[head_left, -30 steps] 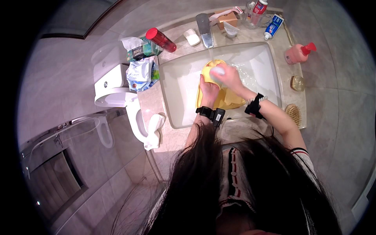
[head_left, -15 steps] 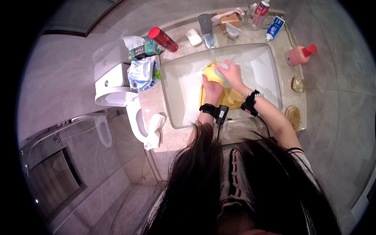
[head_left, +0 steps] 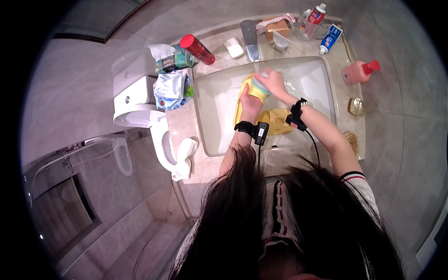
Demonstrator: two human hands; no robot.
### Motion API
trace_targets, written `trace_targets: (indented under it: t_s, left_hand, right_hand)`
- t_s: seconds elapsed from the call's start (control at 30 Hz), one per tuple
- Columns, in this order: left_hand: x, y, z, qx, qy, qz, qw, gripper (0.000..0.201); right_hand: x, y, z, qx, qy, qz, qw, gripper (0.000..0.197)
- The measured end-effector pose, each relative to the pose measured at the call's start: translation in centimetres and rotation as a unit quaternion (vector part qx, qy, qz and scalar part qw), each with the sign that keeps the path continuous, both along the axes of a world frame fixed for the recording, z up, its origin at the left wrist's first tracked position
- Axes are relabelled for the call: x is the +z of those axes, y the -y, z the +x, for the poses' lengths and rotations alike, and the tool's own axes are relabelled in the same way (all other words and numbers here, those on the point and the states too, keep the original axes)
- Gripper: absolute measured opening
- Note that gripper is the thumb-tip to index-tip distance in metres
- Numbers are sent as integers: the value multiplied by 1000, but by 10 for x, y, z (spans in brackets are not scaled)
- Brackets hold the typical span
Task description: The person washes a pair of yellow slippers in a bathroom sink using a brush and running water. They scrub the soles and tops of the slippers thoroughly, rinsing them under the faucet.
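Over the white sink [head_left: 214, 135], my left hand [head_left: 252, 105] is closed on a yellow slipper [head_left: 241, 100], which tilts up toward the faucet [head_left: 251, 39]. My right hand [head_left: 274, 84] grips a small pale blue-green scrubber [head_left: 259, 85] and presses it against the slipper's upper part; whether it is a brush or a sponge I cannot tell. Another yellow slipper [head_left: 279, 125] lies in the basin below my wrists, partly covered by them. Water runs from the faucet just beyond my right fingers.
Along the counter's back stand a red bottle [head_left: 197, 49], white soap [head_left: 234, 48], a glass cup [head_left: 305, 28] and a toothpaste tube [head_left: 331, 39]. At right are a pink pump bottle [head_left: 357, 72] and a hairbrush [head_left: 352, 143]. Tissue packs [head_left: 173, 88] sit left, beside the toilet [head_left: 140, 114].
The slipper in my left hand has tipped up and shifted left, uncovering more of the other slipper. My right hand has moved slightly left with the scrubber along it.
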State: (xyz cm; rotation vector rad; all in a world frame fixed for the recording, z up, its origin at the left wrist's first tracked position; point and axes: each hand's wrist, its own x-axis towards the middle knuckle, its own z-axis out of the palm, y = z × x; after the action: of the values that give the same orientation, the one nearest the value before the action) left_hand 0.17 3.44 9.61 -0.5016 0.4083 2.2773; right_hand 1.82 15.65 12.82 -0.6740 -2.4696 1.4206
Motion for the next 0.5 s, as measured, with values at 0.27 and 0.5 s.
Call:
trace_targets:
  t_s: [0.27,0.5]
  left_hand:
    - [0,13,14,-165,-226,-253,926,48]
    - [-1,4,16,-153,-363,-340,854,53]
  right_hand:
    - [-41,-21,-9,-195,-12,-38,980,61]
    - [-73,-28,-14,-231,41,-205,950,50]
